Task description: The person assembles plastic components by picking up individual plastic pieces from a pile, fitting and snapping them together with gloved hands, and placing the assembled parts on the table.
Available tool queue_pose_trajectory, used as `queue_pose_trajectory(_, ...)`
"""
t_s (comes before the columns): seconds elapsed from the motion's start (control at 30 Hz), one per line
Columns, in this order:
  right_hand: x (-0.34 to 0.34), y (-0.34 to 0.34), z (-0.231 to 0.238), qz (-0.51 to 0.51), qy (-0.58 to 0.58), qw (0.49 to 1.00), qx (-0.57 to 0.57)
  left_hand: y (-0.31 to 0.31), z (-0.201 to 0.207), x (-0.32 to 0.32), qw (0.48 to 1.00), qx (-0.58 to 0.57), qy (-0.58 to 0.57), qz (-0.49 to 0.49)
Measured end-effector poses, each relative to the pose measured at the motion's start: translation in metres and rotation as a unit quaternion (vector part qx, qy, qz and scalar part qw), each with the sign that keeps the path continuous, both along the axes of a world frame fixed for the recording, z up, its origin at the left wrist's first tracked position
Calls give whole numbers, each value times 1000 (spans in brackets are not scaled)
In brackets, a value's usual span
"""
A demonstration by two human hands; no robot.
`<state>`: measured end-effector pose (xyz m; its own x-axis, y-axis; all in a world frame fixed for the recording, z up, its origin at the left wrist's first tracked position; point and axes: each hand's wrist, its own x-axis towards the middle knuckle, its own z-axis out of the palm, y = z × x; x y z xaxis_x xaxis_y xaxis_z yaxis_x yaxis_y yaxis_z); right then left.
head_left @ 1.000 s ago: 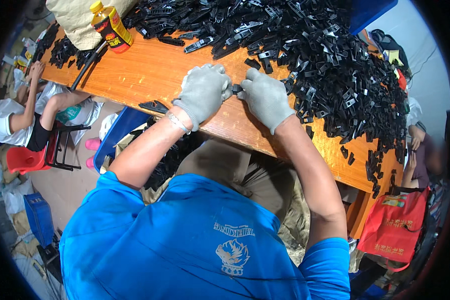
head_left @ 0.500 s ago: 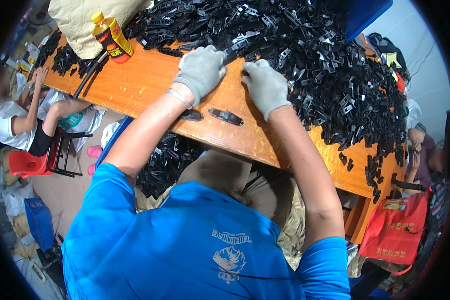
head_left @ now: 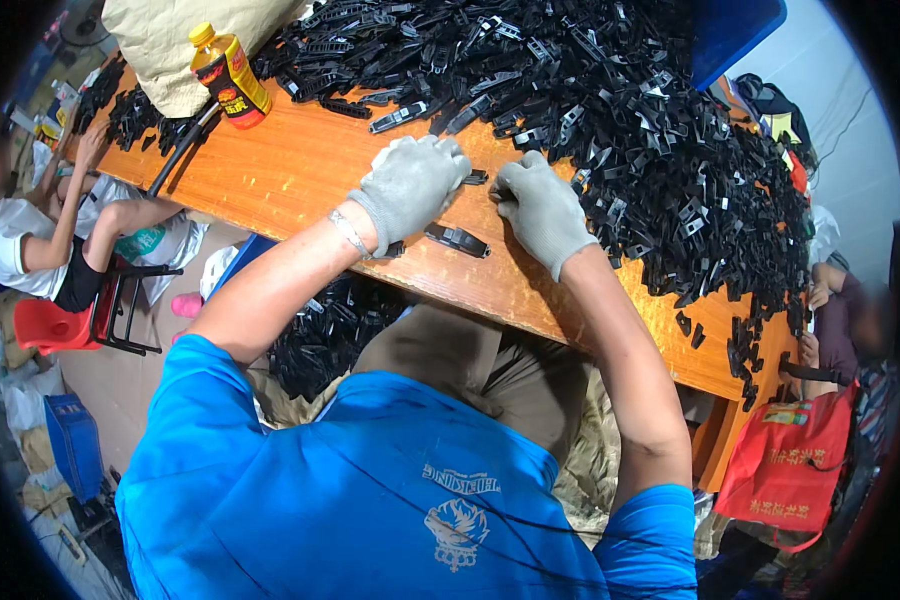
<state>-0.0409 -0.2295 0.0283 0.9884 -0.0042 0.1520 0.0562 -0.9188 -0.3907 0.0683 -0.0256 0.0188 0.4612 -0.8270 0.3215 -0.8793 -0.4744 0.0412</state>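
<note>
My left hand point(head_left: 413, 183), in a grey knit glove, is closed over the orange-brown table. The end of a slim black plastic part point(head_left: 477, 177) sticks out past its fingertips. My right hand point(head_left: 543, 207), gloved alike, sits a short gap to the right with fingers curled in a pinch; whatever is in them is hidden. Nearer the table's front edge lies a black clip-like part point(head_left: 457, 240). Another black part point(head_left: 395, 249) shows partly from behind my left wrist. Just beyond my hands, a part with a grey metallic piece point(head_left: 398, 117) lies at the pile's edge.
A large pile of black plastic parts point(head_left: 650, 130) covers the table's far and right side. A yellow-capped bottle point(head_left: 230, 78) stands at the far left by a cream sack point(head_left: 185, 45) and a black rod point(head_left: 182, 152). People sit at both sides. A red bag point(head_left: 792, 455) hangs at right.
Both hands have drawn back from the pile's edge toward me. A black part now shows at my left fingertips. The part with the metallic piece has come into view beyond my left hand.
</note>
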Motion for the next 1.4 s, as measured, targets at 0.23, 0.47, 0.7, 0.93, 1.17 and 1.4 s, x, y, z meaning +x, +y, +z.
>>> queue_pose_trajectory(0.23,-8,-11,2,25,-63,995,-68,16,3,-1,986,-87,137,-29)
queue_pose_trajectory(0.47,-7,7,10,9,-42,996,72,15,6,-4,984,-104,147,2)
queue_pose_trajectory(0.7,-2,17,5,-79,-12,994,79,16,1,0,982,-52,171,54)
queue_pose_trajectory(0.93,17,14,-18,-12,-97,994,56,20,-11,9,981,-95,170,23)
queue_pose_trajectory(1.17,28,2,-26,33,-93,994,47,22,-10,10,977,-84,191,45)
queue_pose_trajectory(1.4,37,19,-21,86,-66,993,-56,18,-5,14,961,-68,266,42)
